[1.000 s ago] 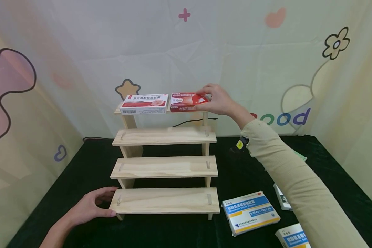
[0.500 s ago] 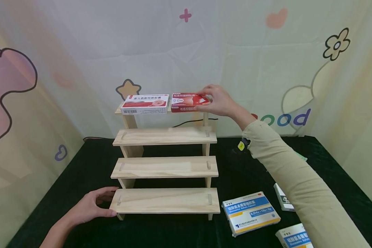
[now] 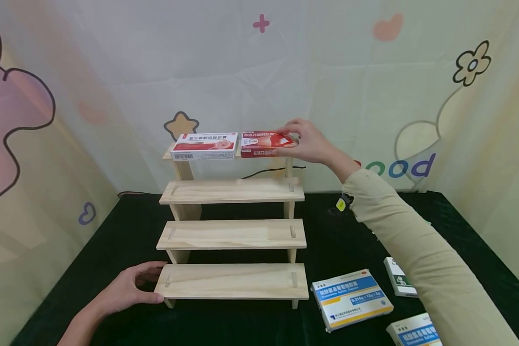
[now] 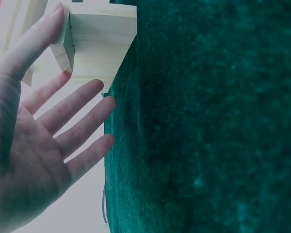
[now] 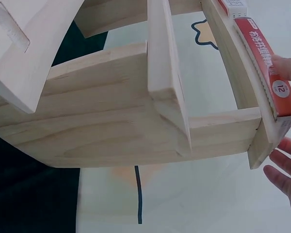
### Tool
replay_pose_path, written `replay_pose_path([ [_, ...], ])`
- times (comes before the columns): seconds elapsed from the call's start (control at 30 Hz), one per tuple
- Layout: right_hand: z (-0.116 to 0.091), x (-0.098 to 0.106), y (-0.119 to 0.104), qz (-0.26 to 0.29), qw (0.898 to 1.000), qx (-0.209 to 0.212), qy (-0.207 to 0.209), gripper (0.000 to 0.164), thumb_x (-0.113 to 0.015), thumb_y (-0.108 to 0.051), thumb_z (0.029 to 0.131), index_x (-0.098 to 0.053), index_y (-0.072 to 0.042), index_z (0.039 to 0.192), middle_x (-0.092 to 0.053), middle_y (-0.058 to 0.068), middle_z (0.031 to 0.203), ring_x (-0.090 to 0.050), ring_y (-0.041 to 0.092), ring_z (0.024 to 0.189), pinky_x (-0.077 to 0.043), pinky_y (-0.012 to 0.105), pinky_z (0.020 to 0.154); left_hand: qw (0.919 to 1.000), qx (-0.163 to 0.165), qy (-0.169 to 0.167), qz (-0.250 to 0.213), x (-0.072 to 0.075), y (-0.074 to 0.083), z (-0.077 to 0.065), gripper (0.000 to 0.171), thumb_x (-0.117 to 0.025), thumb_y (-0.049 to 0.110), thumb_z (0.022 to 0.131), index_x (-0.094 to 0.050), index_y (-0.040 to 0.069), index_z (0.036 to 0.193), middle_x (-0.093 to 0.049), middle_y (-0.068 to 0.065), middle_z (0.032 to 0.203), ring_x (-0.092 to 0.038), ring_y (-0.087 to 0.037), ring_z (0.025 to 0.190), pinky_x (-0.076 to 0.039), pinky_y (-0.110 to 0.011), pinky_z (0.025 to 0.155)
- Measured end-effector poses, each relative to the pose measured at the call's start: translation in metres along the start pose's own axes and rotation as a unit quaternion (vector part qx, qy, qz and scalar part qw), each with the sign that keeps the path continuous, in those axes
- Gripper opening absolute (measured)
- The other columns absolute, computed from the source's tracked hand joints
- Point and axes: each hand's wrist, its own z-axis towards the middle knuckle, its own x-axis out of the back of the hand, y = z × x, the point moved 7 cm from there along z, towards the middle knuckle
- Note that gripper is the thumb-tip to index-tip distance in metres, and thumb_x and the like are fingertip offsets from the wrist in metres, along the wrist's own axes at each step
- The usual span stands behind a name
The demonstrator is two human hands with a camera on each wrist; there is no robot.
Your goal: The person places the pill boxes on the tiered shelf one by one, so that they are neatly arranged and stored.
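A four-step wooden display stand (image 3: 231, 234) stands at the middle of the table. My right hand (image 3: 310, 143) pinches the right end of a red medicine box (image 3: 257, 143) lying on the top step, thumb at its front side. The right wrist view shows the red box flat along the top board (image 5: 262, 104). Left of it on that step lies a white-and-red medicine box (image 3: 205, 147), with a narrow gap between. My left hand (image 3: 120, 289) holds the left end of the lowest step, thumb at the front corner; the other fingers spread out in the left wrist view.
To the stand's right, a blue-and-white medicine box (image 3: 352, 299) lies on the dark green cloth (image 3: 225, 327). Another blue-and-white box (image 3: 415, 330) and a white-and-green box (image 3: 400, 278) are partly hidden by the right sleeve (image 3: 419, 250). A printed curtain (image 3: 320, 86) hangs behind.
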Motion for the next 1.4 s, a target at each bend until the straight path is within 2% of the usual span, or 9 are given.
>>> replay_pose_path([
  [0.63,-0.017,0.014,-0.003,0.001,1.0,0.028,-0.001,0.062,-0.074,-0.031,0.073,-0.052,-0.007,0.126,-0.043,0.012,0.129,-0.036,0.027,0.118,-0.038,0.046,0.093,1.0,0.001,0.004,0.006,0.0,-0.001,-0.001,0.067,-0.073,0.024,0.076,-0.043,-0.004,0.128,-0.052,-0.021,0.119,-0.054,-0.031,0.1,-0.044,-0.041,0.079],
  [1.13,-0.045,0.03,0.001,-0.023,0.998,0.058,-0.004,0.068,-0.076,-0.027,0.072,-0.048,-0.005,0.129,-0.044,0.013,0.128,-0.039,0.026,0.116,-0.037,0.047,0.094,1.0,0.003,0.002,-0.002,-0.001,-0.001,0.0,0.065,-0.072,0.022,0.077,-0.043,-0.004,0.129,-0.053,-0.021,0.119,-0.054,-0.031,0.101,-0.044,-0.04,0.08],
  [1.4,-0.064,0.031,0.007,-0.035,0.997,0.07,-0.012,0.067,-0.076,-0.025,0.073,-0.047,-0.003,0.129,-0.044,0.015,0.129,-0.039,0.029,0.116,-0.037,0.049,0.094,1.0,0.001,0.001,-0.005,-0.001,-0.001,0.0,0.065,-0.072,0.022,0.077,-0.043,-0.003,0.129,-0.053,-0.021,0.119,-0.054,-0.031,0.101,-0.044,-0.04,0.08],
])
